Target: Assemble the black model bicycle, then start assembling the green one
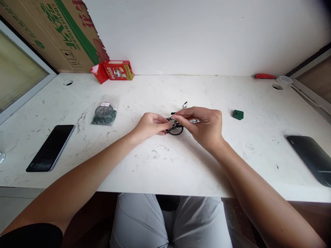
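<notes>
A miniature bicycle [176, 130] with a black spoked wheel is held above the white tabletop, at the middle of the view. My left hand [152, 125] grips it from the left, thumb and fingers pinched by the wheel. From the right, my right hand [203, 124] pinches near a small black part, apparently the saddle [173, 113], at the top of the bicycle. The handlebar [185, 104] sticks out beyond my right fingers. Much of the frame is hidden behind my right hand.
On the left lie a clear bag [104, 112] with a spoked wheel and dark green parts, and a phone [51, 148]. A red box [120, 70] stands at the back. To the right are a green block [238, 114], a dark flat case [311, 156] and a red tool [265, 76].
</notes>
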The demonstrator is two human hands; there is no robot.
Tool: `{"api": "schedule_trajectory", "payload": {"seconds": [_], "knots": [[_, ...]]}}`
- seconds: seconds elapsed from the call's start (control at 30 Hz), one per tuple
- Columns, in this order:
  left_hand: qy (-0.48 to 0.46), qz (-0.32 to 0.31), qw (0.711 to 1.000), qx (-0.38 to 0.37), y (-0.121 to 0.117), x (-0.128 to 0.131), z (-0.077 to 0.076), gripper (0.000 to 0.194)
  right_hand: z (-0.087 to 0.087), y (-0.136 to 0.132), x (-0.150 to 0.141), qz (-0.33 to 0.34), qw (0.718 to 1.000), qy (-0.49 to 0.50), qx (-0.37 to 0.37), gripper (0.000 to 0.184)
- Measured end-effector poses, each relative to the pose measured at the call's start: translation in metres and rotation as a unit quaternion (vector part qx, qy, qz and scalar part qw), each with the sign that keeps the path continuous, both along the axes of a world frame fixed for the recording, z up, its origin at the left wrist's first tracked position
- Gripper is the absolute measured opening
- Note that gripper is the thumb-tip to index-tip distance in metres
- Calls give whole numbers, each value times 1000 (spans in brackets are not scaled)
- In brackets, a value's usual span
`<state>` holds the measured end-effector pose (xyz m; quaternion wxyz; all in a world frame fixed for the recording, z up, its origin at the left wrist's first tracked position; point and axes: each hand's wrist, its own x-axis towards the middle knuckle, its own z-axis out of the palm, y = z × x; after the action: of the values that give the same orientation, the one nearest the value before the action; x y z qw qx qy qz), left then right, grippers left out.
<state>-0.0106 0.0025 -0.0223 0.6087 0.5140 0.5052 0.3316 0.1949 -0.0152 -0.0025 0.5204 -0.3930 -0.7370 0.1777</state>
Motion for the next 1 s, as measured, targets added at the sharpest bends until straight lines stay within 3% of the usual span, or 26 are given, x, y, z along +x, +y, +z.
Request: {"api": "schedule_trajectory", "payload": {"seconds": [0.23, 0.37, 0.5, 0.63, 0.77, 1.0], "knots": [[4, -5, 1000, 11, -1, -1, 0, 40, -2, 1, -3, -26, 999, -10, 28, 17], [1, -14, 1000, 16, 0, -3, -4, 42, -2, 2, 1, 11, 997, -53, 47, 10], [-1, -7, 1000, 11, 1, -3, -5, 43, 1, 2, 4, 39, 998, -45, 20, 16], [-5, -7, 1000, 5, 0, -2, -3, 43, 3, 1, 4, 22, 1000, 8, -18, 7], [-1, -2, 1000, 4, 0, -1, -1, 43, 3, 1, 2, 8, 999, 30, -37, 14], [-5, -8, 1000, 6, 0, -1, -1, 44, -2, 1, -3, 21, 999, 10, 27, 7]]}}
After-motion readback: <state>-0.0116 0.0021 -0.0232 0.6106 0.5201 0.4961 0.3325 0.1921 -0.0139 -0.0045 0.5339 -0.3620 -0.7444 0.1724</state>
